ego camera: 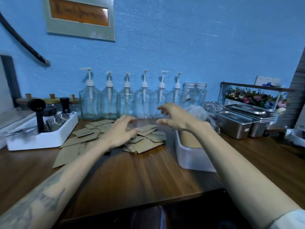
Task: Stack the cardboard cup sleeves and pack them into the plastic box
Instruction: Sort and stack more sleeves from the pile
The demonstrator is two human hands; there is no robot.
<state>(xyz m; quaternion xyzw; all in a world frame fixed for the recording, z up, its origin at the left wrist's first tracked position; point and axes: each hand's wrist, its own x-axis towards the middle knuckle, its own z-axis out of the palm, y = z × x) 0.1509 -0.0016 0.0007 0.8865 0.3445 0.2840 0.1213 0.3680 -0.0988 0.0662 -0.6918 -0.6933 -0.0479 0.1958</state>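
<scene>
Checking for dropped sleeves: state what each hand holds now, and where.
Nothing is held. The left hand rests with fingers spread on the loose pile of flat brown cardboard cup sleeves; the right hand hovers, empty.

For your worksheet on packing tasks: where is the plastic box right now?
In the head view, the plastic box sits on the table's right side, under the right forearm, beside the loose sleeves and before the steel pans.

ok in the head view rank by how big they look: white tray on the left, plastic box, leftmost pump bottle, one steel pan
1. white tray
2. plastic box, partly hidden by the right forearm
3. leftmost pump bottle and steel pan: too alike to rank, and both stand farther back, so they may look smaller.
</scene>
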